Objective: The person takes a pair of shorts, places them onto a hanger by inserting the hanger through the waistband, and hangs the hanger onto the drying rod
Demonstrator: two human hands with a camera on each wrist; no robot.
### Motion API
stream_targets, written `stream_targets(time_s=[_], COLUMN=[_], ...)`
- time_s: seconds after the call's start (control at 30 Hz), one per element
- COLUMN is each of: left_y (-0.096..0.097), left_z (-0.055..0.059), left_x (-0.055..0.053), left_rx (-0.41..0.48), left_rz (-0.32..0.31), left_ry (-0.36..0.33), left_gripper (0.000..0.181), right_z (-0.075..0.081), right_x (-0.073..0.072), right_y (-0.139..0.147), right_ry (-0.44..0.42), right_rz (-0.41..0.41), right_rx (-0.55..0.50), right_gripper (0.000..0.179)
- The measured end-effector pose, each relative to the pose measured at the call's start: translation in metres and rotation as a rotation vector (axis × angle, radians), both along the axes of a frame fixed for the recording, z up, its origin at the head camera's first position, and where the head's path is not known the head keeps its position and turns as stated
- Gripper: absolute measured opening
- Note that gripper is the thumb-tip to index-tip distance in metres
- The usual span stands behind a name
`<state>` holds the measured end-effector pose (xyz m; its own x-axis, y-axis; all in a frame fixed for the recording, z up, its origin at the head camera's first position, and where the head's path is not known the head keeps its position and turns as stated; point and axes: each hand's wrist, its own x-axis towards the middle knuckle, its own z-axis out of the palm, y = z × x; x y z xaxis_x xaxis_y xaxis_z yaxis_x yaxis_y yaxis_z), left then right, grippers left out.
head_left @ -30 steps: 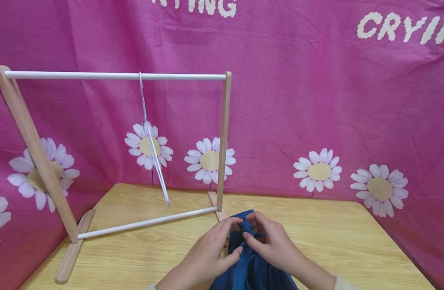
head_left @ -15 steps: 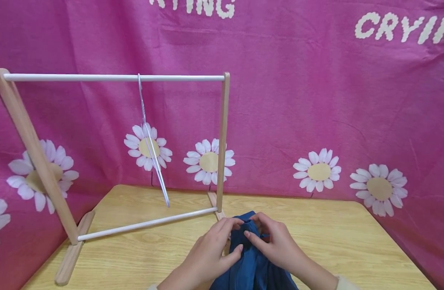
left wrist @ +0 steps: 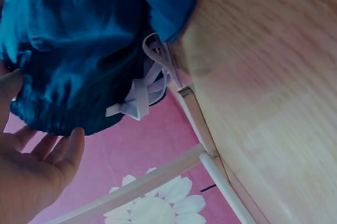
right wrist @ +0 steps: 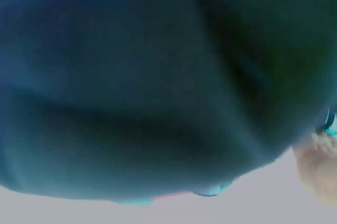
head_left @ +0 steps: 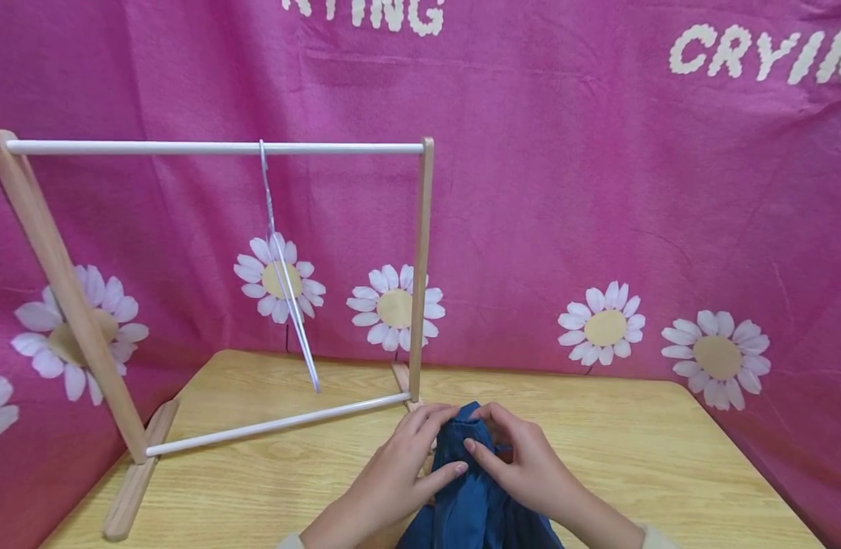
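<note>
A shiny dark blue garment with a gathered elastic edge (head_left: 463,488) stands held up at the table's front in the head view. My left hand (head_left: 399,465) holds its upper left edge, thumb in front and fingers behind. On the other side my right hand (head_left: 530,461) grips the upper right edge between thumb and fingers. In the left wrist view a pale tied drawstring (left wrist: 139,98) hangs from the garment, and the left fingertips (left wrist: 76,140) lie at its gathered edge. Dark cloth (right wrist: 131,87) fills most of the right wrist view, hiding the right fingers.
A wooden rack with a white top rail (head_left: 152,147) stands at the left of the table (head_left: 633,457). On the rail hangs a thin pale hanger (head_left: 293,305), seen nearly edge-on. Behind is a pink cloth backdrop (head_left: 516,206) with daisies.
The garment's bunched top has been spread, and its gathered front edge now shows flatter between the hands. My left thumb has moved slightly right onto the cloth. The hanger stays on the rail.
</note>
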<state>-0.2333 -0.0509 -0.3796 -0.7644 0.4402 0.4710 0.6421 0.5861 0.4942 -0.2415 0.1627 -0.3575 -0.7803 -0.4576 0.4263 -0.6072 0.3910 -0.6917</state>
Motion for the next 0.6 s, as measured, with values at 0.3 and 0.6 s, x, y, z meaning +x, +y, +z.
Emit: stream_targets(time_s=[0.3, 0.6], left_y=[-0.002, -0.007], left_z=[-0.006, -0.008], left_x=[-0.009, -0.02], left_rx=[-0.026, -0.022], left_rz=[-0.022, -0.06], left_ry=[0.037, 0.042], left_gripper=[0.056, 0.049], right_z=[-0.003, -0.003], right_x=[-0.002, -0.003], right_y=[0.002, 0.002], right_ry=[0.094, 0.076], right_rz=[0.057, 0.071], right_rx=[-0.008, -0.056], right_gripper=[0.023, 0.022])
